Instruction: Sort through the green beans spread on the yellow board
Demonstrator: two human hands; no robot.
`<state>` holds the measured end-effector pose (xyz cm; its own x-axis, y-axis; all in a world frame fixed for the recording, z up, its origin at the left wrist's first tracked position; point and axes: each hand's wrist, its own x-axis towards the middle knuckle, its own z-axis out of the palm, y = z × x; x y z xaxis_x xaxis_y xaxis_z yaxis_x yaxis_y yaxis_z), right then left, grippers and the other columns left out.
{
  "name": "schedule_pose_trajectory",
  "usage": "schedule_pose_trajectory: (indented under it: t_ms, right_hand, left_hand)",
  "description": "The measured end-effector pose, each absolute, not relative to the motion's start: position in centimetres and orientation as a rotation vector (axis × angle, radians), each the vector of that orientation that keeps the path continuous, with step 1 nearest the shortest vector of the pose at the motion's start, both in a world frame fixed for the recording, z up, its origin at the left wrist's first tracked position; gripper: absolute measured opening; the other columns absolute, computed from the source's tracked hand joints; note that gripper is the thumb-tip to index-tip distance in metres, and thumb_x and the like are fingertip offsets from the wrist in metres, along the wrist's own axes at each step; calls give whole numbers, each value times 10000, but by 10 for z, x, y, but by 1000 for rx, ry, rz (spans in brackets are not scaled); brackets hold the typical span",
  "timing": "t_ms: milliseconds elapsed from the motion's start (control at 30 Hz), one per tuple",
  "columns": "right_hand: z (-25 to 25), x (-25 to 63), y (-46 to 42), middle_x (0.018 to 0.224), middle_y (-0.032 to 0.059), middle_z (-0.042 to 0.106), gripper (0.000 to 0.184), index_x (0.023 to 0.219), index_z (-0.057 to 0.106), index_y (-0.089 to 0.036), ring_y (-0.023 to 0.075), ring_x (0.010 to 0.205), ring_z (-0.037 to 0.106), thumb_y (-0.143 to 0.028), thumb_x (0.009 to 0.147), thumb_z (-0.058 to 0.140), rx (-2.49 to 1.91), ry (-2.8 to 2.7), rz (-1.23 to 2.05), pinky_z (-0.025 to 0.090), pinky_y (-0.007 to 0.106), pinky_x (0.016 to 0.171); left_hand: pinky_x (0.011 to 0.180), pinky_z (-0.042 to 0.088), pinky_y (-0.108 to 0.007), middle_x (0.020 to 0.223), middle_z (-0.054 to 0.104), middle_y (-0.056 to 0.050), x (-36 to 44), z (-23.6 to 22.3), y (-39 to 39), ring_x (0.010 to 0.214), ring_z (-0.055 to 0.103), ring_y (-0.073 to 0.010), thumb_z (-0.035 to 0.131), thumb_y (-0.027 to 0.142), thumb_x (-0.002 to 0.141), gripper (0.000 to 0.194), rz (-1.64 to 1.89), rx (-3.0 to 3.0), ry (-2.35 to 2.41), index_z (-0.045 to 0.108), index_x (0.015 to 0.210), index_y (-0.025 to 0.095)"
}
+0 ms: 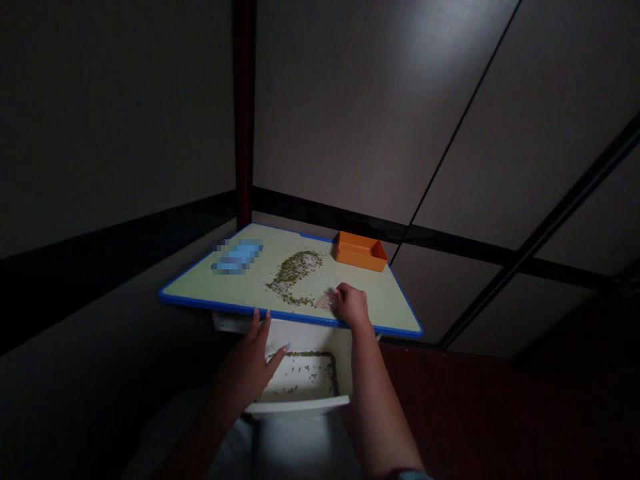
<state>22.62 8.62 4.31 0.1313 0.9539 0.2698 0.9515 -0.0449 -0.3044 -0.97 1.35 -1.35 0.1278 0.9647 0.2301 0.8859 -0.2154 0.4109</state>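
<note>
My right hand (353, 306) is closed over the pale yellow board (377, 307), its fingers curled toward a small pinkish-white patch (327, 300). What the fingers hold, if anything, is hidden. To the left of it a pile of small green grains (295, 272) is spread on the board in a curve, with some whitish bits among them. My left hand (253, 367) is open, fingers stretched up to the board's blue front edge and thumb apart. Below this edge is a white drawer-like bin (300, 402) with grains scattered along its bottom.
An orange open box (361, 255) stands at the board's back right. A blurred blue item (237, 258) lies at its left. Grey panels (340, 107) rise behind the board, and a dark wall (115, 120) borders the left. The reddish floor (460, 413) shows at right.
</note>
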Motion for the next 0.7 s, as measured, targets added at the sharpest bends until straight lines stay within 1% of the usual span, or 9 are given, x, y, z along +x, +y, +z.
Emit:
schedule_pose_trajectory:
  t_ms: [167,333,533,700]
  right_hand:
    - [44,226,86,904,52,726,228,917,664,-218,155,818,608,-301,949,454,-2000,-1854,8,291,270,782]
    - [44,225,87,916,60,726,231,930,661,-217,161,825,612,-297,951,446,-2022,-1835,4,292,279,787]
    - [43,224,86,921,48,726,221,917,659,-220,159,842,613,-297,945,454,-1972,-1864,42,296,269,775]
    - [45,222,86,922,48,726,220,915,654,-218,156,838,614,-290,948,449,-1974,-1873,37,290,272,789]
  left_hand:
    - [1028,433,-351,1588,129,-175,-10,-13,14,1292,492,-288,391,507,871,726,684,2227,1842,269,1464,107]
    - [981,471,-356,1583,157,-175,-10,-14,14,1248,538,-286,397,507,870,714,693,2225,1856,280,1462,126]
    - [1013,444,-354,1590,115,-175,-10,-14,13,1281,504,-291,377,512,877,721,672,2225,1841,265,1466,111]
    - [1003,452,-371,1595,89,-167,-9,-14,14,1255,528,-301,363,511,880,725,643,2213,1849,240,1475,117]
